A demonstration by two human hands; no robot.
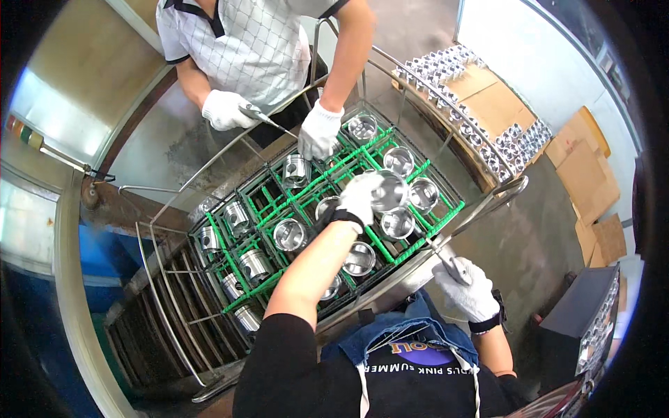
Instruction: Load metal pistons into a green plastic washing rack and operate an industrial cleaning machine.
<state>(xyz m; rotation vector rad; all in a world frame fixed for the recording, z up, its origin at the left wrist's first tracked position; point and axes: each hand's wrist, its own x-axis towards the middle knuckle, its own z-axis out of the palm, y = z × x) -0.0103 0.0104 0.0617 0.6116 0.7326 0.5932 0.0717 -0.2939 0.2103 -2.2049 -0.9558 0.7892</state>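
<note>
My left hand point(360, 199), in a white glove, reaches over the rack and grips a silver piston point(390, 192), its round flat face turned up. At the rack's near right edge, my gloved right hand point(468, 291) is closed round the grey handle of a slim pointed hand tool point(456, 269). The wire rack point(446, 214) has green-wrapped bars, with several pistons in its compartments; one piston point(398, 224) stands just below the held one. My left hand and forearm hide part of the rack's middle.
Across the rack a co-worker's gloved hand point(230, 110) holds a similar tool point(261, 117); their other hand point(320, 132) reaches into the rack. Metal rails point(498, 187) surround the rack. A pallet of metal parts point(481, 97) lies back right; a dark box point(578, 306) stands right.
</note>
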